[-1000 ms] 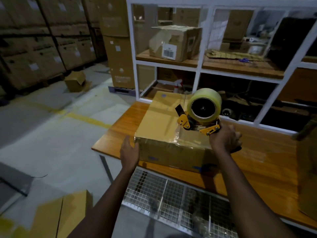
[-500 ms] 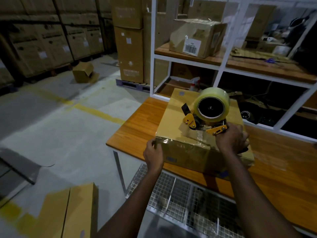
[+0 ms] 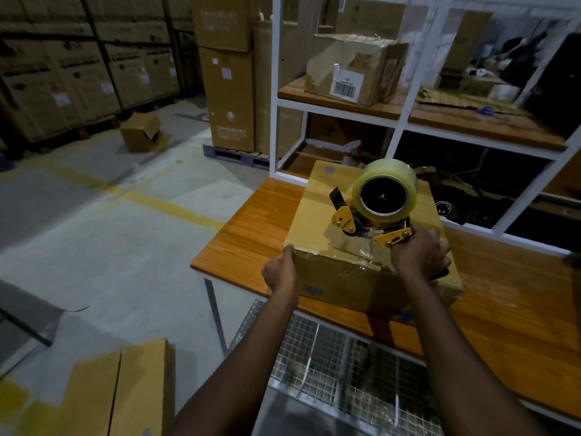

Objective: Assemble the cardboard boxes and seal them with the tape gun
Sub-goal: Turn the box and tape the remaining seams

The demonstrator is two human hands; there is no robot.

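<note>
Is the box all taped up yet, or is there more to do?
Nearly, for this one. The box is folded shut, with shiny tape over its near edge. The right hand holds the tape gun there; the left hand steadies the corner. Flat cardboard on the floor is not built yet.

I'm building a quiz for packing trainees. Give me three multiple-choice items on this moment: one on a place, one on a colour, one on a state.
1. Where does the tape gun sit?
A. on the floor
B. on top of the cardboard box
C. on the shelf

2. What colour are the tape gun's side plates?
A. yellow
B. red
C. green

3. What is the left hand doing?
A. hanging free
B. holding scissors
C. gripping the box's near left corner

Answers:
1 B, the right hand holds it against the box top, on the wooden table.
2 A, both plates show yellow.
3 C, its fingers wrap that corner.
</note>
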